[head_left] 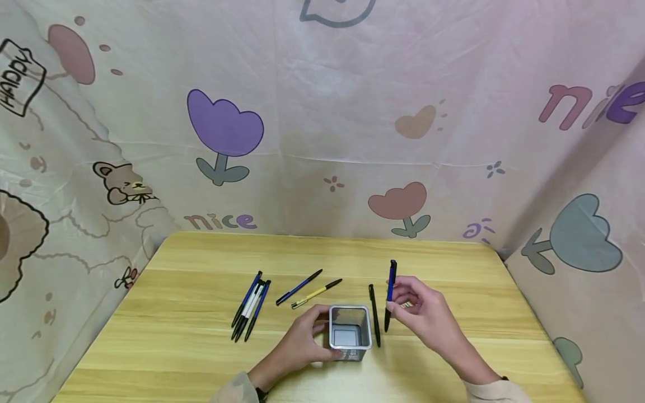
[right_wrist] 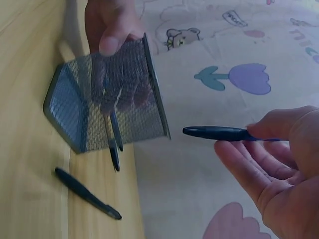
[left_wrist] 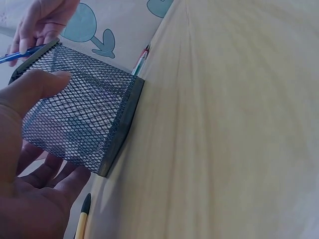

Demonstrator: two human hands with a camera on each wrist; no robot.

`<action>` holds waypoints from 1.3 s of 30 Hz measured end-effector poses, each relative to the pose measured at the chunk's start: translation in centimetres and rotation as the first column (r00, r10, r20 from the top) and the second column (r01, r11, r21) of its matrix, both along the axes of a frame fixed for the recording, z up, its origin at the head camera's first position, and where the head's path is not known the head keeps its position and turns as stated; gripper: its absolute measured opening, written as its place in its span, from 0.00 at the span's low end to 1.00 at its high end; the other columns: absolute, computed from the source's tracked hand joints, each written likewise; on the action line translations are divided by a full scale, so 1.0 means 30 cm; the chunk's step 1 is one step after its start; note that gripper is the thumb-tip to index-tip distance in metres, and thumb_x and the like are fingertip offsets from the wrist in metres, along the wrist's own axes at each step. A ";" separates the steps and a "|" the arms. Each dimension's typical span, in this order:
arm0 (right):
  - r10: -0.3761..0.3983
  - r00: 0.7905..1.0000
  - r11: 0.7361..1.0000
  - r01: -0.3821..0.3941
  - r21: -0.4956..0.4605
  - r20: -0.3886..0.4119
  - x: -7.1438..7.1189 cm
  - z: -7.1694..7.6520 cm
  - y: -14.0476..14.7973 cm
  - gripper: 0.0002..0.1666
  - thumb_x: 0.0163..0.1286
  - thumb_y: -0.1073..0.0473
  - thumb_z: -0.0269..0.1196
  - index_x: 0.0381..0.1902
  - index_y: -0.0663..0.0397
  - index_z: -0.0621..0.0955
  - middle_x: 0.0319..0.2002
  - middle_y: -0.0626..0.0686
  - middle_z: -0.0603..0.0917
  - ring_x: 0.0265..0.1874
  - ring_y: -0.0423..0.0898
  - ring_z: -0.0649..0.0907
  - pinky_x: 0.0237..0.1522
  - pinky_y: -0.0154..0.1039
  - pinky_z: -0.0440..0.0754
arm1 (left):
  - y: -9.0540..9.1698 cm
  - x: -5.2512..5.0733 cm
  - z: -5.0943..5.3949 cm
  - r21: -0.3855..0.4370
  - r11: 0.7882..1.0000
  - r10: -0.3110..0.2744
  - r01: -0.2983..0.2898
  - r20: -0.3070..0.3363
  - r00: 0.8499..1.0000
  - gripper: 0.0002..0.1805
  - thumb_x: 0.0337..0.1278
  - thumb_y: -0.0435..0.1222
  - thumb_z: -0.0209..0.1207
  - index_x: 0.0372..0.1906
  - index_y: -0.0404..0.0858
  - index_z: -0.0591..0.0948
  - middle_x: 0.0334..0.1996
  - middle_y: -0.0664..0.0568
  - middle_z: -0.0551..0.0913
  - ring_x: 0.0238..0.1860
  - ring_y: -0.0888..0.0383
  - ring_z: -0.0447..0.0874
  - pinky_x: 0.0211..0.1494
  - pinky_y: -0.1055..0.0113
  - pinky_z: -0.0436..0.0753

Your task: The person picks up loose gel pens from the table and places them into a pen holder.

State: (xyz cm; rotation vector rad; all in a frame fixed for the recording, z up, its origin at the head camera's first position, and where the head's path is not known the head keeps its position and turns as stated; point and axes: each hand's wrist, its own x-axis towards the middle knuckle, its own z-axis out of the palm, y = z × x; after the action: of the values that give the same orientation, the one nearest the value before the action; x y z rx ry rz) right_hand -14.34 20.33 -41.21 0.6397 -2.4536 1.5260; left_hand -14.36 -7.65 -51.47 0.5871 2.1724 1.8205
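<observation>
A square metal mesh holder stands upright on the table with no pens visible inside. My left hand grips its left side, thumb on the near face and fingers round the far side. To the right of the holder, my right hand pinches a blue and black pen between thumb and fingers, held above the table with its black tip down. Between the holder and the right hand, a black pen lies on the table.
Behind the holder lie a blue pen and a yellow pen. Farther left is a cluster of several blue, white and black pens. The wooden table ends at a patterned cloth behind it and at both sides.
</observation>
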 end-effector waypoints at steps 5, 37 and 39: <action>0.033 0.995 0.996 -0.025 -0.084 0.093 -0.003 0.005 -0.029 0.16 0.64 0.73 0.69 0.50 0.64 0.82 0.40 0.61 0.86 0.37 0.37 0.88 0.36 0.38 0.93 | 0.001 -0.002 -0.003 0.003 1.000 -0.004 0.004 0.006 1.000 0.46 0.38 0.32 0.80 0.67 0.32 0.71 0.63 0.36 0.77 0.66 0.40 0.79 0.73 0.68 0.79; -0.135 0.983 0.980 0.114 0.163 0.124 -0.010 -0.097 -0.092 0.03 0.64 0.58 0.74 0.31 0.44 0.89 0.31 0.43 0.91 0.29 0.30 0.85 0.33 0.29 0.88 | -0.001 -0.006 0.000 0.010 1.000 -0.020 0.019 0.028 0.999 0.45 0.39 0.32 0.80 0.68 0.34 0.71 0.65 0.37 0.76 0.67 0.39 0.77 0.73 0.65 0.79; -0.133 0.987 0.977 0.114 0.183 0.095 -0.011 -0.104 -0.090 0.03 0.63 0.59 0.74 0.30 0.45 0.89 0.30 0.44 0.90 0.28 0.30 0.84 0.31 0.29 0.87 | 0.000 -0.006 0.001 0.006 1.000 -0.020 0.020 0.024 0.999 0.45 0.39 0.32 0.80 0.68 0.35 0.71 0.65 0.37 0.76 0.68 0.39 0.77 0.74 0.64 0.79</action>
State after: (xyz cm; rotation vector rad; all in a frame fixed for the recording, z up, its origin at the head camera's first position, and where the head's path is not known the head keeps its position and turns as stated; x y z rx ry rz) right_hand -14.67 17.62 -44.34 0.4332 -2.6757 1.3400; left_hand -14.55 -7.67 -51.44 0.5830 2.1387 1.8141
